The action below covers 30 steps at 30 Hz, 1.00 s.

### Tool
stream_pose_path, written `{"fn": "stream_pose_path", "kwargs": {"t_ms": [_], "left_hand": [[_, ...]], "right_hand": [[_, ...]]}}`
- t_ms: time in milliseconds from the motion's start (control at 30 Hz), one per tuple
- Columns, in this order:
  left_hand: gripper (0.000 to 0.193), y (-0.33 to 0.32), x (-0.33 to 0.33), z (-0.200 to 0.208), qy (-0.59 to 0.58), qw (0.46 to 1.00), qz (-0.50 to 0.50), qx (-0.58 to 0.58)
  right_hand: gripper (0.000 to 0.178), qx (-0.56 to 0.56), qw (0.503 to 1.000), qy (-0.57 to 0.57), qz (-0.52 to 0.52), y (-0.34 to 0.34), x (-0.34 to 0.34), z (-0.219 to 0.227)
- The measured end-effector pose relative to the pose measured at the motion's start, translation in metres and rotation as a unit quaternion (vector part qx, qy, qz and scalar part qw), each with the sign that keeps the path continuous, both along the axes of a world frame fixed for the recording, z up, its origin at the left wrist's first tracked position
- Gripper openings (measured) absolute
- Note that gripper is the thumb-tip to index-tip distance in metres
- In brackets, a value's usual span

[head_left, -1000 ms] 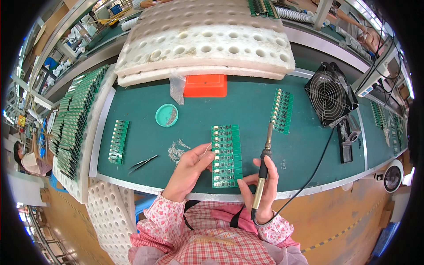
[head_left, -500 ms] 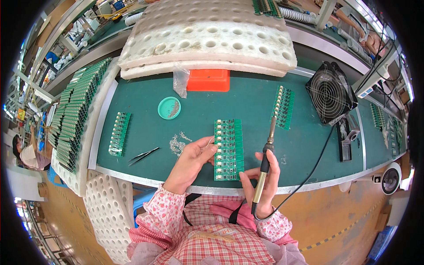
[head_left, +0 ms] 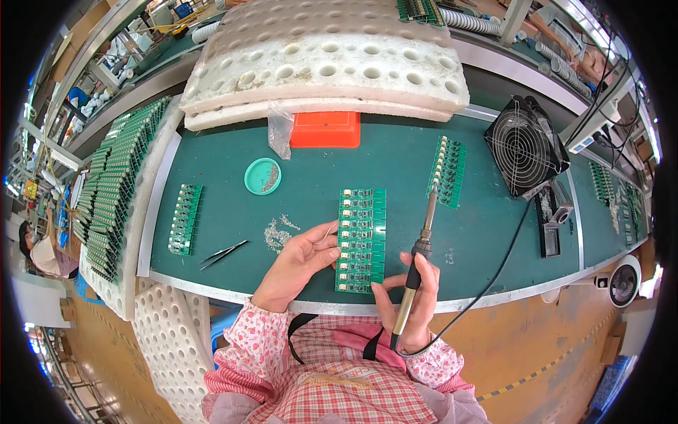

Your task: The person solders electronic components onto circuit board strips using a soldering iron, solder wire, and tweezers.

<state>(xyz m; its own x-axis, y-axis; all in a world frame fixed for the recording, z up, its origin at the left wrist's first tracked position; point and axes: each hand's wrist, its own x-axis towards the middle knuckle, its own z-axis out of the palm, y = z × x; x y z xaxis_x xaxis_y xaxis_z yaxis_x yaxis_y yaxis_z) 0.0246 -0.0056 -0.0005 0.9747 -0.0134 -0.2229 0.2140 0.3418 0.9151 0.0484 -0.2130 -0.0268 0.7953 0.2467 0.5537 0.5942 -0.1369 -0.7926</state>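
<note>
Soldering green circuit board strip [head_left: 361, 240] lying flat near front edge of green table [head_left: 311, 169]. Left hand [head_left: 296, 263] is pressing fingertips on strip's left edge, grip loose, holding nothing. Right hand [head_left: 413, 300] is gripping soldering iron [head_left: 418, 254] like pen, tip hovering just right of strip. Next move likely calling for steady tip placement on joint.

Tweezers [head_left: 223, 253] lie near a teal dish [head_left: 263, 176], orange box [head_left: 325, 129] and fan [head_left: 524, 146].

A long green panel of small circuit boards [head_left: 361, 240] lies flat on the green bench mat; a black-handled soldering iron [head_left: 417, 265] is held tilted just right of it.
</note>
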Motion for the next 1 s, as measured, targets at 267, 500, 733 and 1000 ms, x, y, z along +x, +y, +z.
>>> {"fn": "stream_pose_path", "kwargs": {"t_ms": [267, 500, 733, 1000], "left_hand": [[0.051, 0.001, -0.001, 0.001, 0.009, 1.000, -0.002, 0.003], [0.049, -0.001, -0.003, 0.004, 0.012, 1.000, 0.000, 0.009], [0.026, -0.016, -0.020, 0.025, -0.014, 0.878, 0.035, 0.477], [0.019, -0.016, -0.031, 0.008, -0.123, 0.819, 0.111, 0.549]], "right_hand": [[0.081, -0.050, 0.992, -0.117, -0.020, 0.001, 0.001, 0.002], [0.081, -0.047, 0.993, -0.108, -0.014, -0.001, -0.001, 0.001], [0.070, -0.159, 0.981, 0.109, 0.035, -0.024, 0.003, 0.019], [0.036, -0.179, 0.977, -0.115, -0.031, -0.041, 0.013, 0.024]]}}
